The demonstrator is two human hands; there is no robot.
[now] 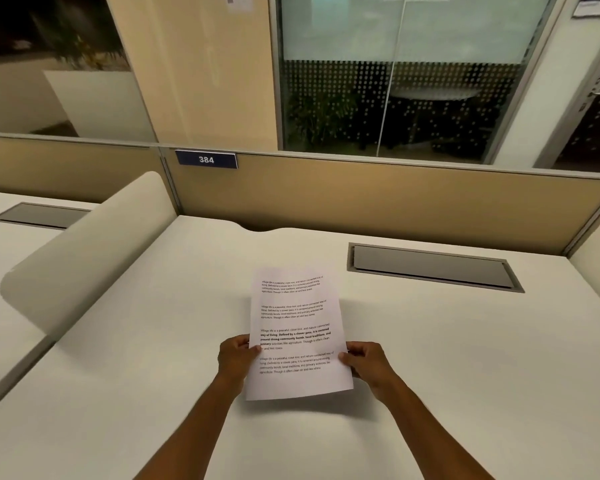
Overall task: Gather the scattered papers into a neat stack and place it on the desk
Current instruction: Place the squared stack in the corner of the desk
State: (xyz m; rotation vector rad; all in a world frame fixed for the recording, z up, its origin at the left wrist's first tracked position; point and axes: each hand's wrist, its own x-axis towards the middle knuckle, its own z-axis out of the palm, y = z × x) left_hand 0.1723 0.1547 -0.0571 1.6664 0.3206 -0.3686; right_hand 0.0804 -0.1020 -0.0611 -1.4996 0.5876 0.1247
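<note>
My left hand (238,358) and right hand (364,362) each pinch a side edge of the stack of papers (297,337), both grips closed on it, holding it just above the table (447,358). No loose sheets show, so gathering looks done; what's left is setting it down. Beyond lies the cable hatch (433,266).
</note>
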